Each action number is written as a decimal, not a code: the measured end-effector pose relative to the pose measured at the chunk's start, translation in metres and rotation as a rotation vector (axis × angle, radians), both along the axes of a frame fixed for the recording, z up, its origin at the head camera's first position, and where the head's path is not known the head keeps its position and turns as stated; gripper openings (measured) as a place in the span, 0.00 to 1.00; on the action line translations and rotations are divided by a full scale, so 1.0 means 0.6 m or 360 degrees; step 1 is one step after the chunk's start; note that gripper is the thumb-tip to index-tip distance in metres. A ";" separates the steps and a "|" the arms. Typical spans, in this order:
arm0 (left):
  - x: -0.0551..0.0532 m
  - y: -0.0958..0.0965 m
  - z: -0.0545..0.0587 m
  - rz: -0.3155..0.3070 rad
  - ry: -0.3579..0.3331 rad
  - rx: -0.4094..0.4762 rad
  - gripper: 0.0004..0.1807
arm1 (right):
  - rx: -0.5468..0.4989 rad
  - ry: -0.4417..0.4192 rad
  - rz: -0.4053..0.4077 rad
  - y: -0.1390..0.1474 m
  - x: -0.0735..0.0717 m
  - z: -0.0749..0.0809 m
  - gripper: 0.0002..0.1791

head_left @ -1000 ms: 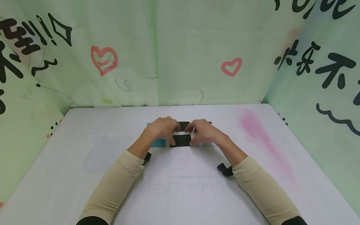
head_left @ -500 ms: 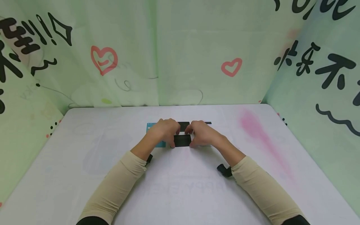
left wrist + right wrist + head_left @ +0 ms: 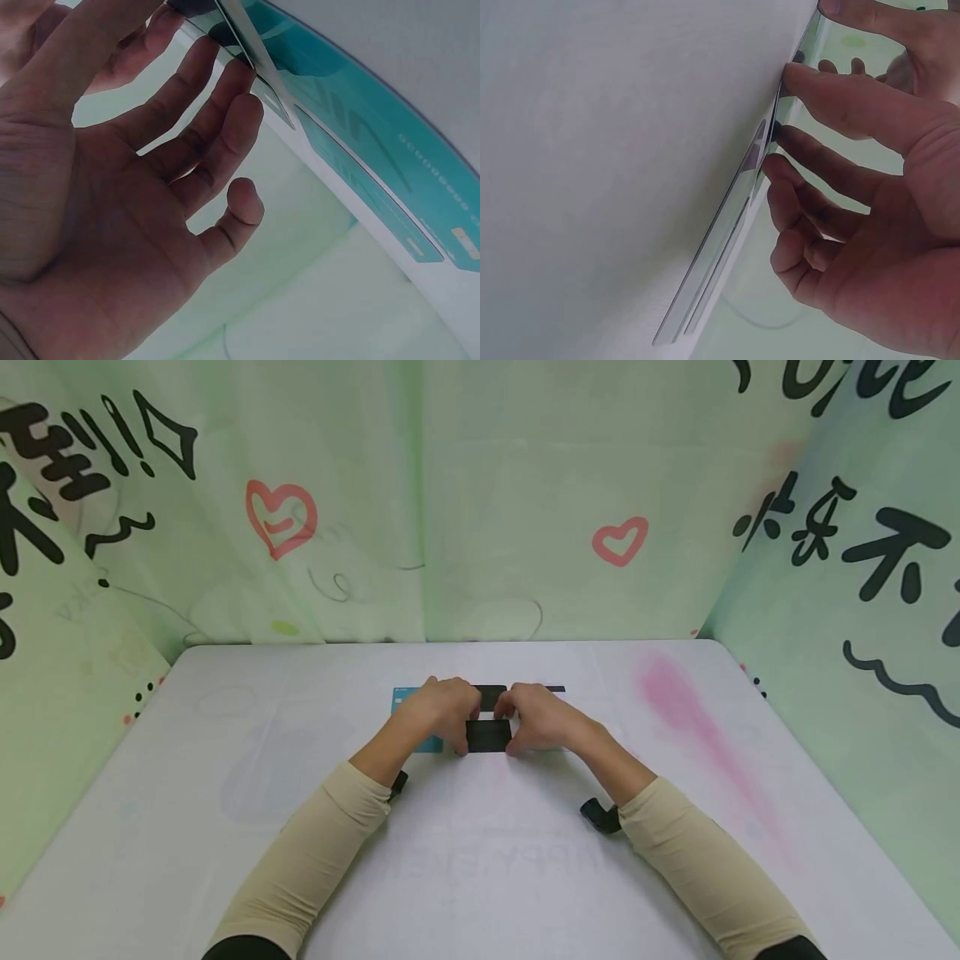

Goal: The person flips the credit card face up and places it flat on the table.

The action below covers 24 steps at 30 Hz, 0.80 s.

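My left hand [image 3: 444, 708] and right hand [image 3: 546, 717] face each other near the far side of the table. Between them is a dark glossy flat sheet [image 3: 489, 736], its short sides held by curled thumbs and fingers. A second dark rectangle [image 3: 491, 696] shows just behind, partly covered by fingers. Under and beside the left hand lie flat teal printed pieces [image 3: 375, 150], with lettering visible in the left wrist view. The right wrist view shows the held sheet almost edge-on; a thin reflective strip [image 3: 712, 232] lies on the tabletop beside it. The pieces' exact kind is unclear.
The white table [image 3: 480, 860] has a pink smear [image 3: 690, 718] at the right. A pale green curtain [image 3: 517, 552] with drawn hearts and black writing closes off the back and sides. Black wrist mounts [image 3: 600, 816] hang by the sleeves.
The near dark sheet's visible left edge has shifted slightly right, as has my left hand. My right hand is slightly lower in the head view. Both keep their hold.
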State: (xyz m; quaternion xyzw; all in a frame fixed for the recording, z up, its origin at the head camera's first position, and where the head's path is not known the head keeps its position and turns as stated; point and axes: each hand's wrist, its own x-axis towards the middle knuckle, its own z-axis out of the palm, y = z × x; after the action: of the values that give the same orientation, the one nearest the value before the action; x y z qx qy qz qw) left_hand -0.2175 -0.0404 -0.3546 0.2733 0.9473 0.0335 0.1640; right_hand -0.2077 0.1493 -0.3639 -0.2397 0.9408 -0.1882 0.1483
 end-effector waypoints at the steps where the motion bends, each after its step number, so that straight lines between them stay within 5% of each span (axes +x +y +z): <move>1: 0.001 0.000 0.000 0.0001 0.0000 0.0002 0.21 | -0.0007 0.0003 0.0006 0.000 0.000 0.000 0.25; 24: 0.002 -0.005 0.006 -0.0028 0.0000 0.0013 0.27 | -0.0033 0.0064 0.0055 0.010 0.005 0.003 0.29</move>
State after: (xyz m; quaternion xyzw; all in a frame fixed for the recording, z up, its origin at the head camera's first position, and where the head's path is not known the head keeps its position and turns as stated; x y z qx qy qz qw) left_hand -0.2160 -0.0434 -0.3512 0.2823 0.9447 0.0358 0.1631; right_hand -0.2045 0.1554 -0.3624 -0.2612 0.9373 -0.1906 0.1301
